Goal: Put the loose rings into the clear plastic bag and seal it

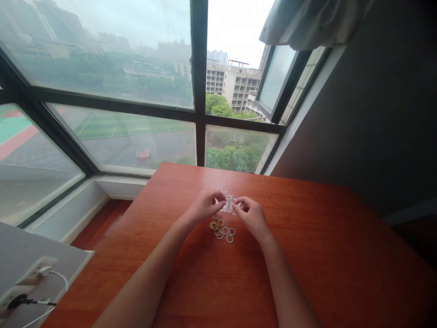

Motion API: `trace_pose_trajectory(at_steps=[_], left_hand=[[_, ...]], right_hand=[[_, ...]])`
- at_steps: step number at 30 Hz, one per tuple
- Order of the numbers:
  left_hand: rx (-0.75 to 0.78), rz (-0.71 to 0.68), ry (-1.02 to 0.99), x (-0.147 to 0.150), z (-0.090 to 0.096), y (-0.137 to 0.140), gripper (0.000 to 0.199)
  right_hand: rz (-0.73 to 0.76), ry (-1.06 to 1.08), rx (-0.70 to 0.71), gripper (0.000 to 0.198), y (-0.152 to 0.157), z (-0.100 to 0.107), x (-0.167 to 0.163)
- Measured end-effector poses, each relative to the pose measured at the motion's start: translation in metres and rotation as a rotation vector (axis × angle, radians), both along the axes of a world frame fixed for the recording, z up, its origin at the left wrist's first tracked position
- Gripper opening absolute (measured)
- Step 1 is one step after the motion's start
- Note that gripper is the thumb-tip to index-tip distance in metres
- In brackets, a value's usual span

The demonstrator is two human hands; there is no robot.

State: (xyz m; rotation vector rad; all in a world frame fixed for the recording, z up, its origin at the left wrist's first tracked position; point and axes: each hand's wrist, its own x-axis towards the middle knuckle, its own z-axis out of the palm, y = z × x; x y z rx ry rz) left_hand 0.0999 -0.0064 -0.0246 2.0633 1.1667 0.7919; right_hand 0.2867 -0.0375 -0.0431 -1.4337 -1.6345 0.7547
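Observation:
A small clear plastic case (226, 207) is at the middle of the table, between my two hands. My left hand (205, 204) is closed on its left side, thumb and fingers curled in. At the right side, my right hand (251, 214) pinches the clear plastic between thumb and fingertips. Something small and pale shows inside the case, too small to make out. Just in front of the hands lie several loose rings: pale silvery ones such as this ring (230, 238), and a few yellowish ones, like this overlapping ring (213, 225).
The reddish-brown wooden table (218, 282) reaches to the large dark-framed windows (200, 91). One window pane (276, 79) at right stands ajar, below a grey curtain (314, 23). Lower left, plugs and cables sit in a wall socket (20, 291) beside the table.

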Motion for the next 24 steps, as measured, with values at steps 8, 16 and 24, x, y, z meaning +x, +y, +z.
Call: trace_pose_trajectory(at_steps=[8, 16, 24], left_hand=[[-0.075, -0.061, -0.075, 0.009, 0.005, -0.006, 0.019], [-0.018, -0.049, -0.026, 0.007, -0.001, -0.003, 0.016], [0.133, 0.144, 0.112, -0.008, -0.004, 0.005, 0.013]], right_hand=[[0.005, 0.009, 0.003, 0.021, 0.001, -0.005, 0.0], [-0.001, 0.007, 0.008, 0.02, 0.0, -0.001, -0.001], [0.004, -0.029, 0.004, 0.02, 0.0, -0.002, 0.001]])
